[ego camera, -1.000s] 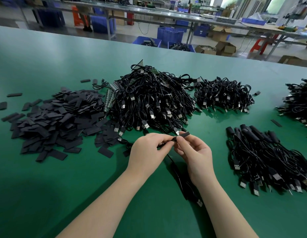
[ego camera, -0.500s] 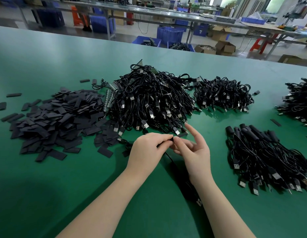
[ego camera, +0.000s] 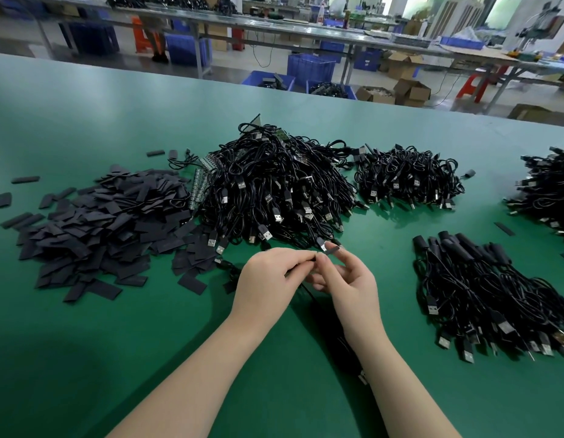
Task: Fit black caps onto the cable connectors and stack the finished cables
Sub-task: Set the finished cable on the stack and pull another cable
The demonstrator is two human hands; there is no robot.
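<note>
Both hands (ego camera: 309, 279) pinch one cable's cap (ego camera: 332, 250) — cap heap (ego camera: 94, 229) left, cable piles (ego camera: 274, 191) crowding just behind.

one black cable (ego camera: 309, 287) is held above the green table, a small black cap (ego camera: 331, 250) at its connector end. loose flat caps (ego camera: 94, 229) lie heaped left; capped cables (ego camera: 482, 292) stacked right.

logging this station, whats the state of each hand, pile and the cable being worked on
left hand: pinching the cable end
right hand: pinching a black cap
cable: held, trailing toward the person
cap pile: loose, spread flat
big cable pile: heaped, plugs bare
right stack: capped ends together
</note>
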